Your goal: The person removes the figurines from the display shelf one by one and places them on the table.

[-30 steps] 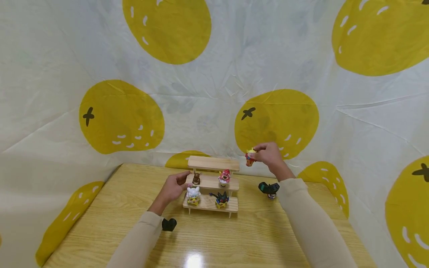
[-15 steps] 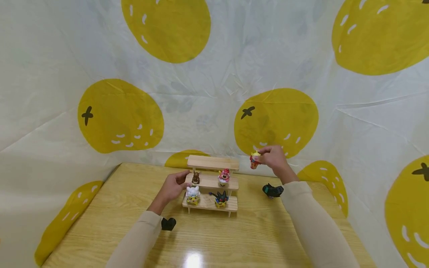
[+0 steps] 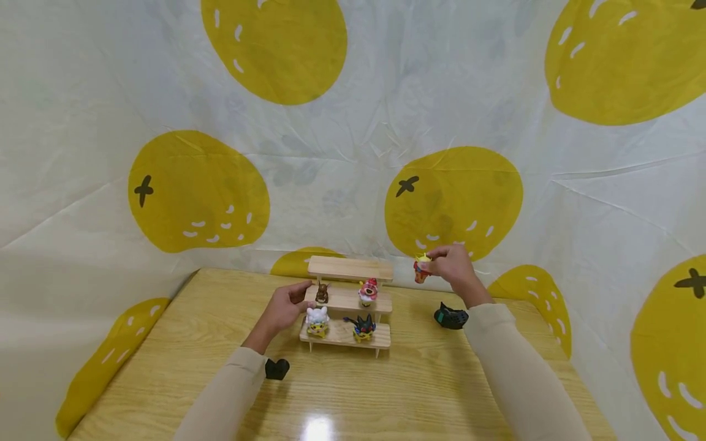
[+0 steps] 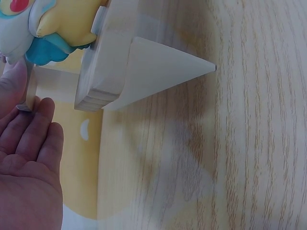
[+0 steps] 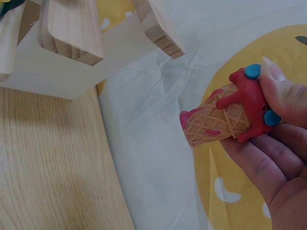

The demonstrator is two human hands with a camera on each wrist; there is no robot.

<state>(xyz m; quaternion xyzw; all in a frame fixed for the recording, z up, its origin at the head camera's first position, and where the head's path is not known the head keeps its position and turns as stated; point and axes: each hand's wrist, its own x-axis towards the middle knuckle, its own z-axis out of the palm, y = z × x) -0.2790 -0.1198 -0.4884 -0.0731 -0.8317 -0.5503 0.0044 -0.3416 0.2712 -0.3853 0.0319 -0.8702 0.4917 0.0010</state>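
Observation:
My right hand [image 3: 453, 267] pinches an ice-cream-cone figurine [image 3: 421, 269] in the air, right of a three-tier wooden display stand [image 3: 353, 269]. In the right wrist view the figurine's waffle cone [image 5: 216, 120] points left, with red drips and blue round bits near the thumb. My left hand [image 3: 284, 306] holds the left end of the stand's middle shelf, thumb above and fingers below in the left wrist view. On that shelf sit a brown figurine [image 3: 322, 293] and a pink-and-red figurine [image 3: 368, 292]. A white-and-yellow figurine [image 3: 317, 322] and a black-eared figurine [image 3: 364, 328] sit on the bottom shelf.
A black device [image 3: 450, 317] is seen by the right cuff and a dark piece [image 3: 277, 369] by the left cuff. Behind the wooden table [image 3: 220, 306] hangs a pale curtain [image 3: 331, 184] with yellow fruit prints.
My right hand has moved a little right and then down, carrying the ice-cream-cone figurine and tilting it slightly. The left hand has stayed on the stand.

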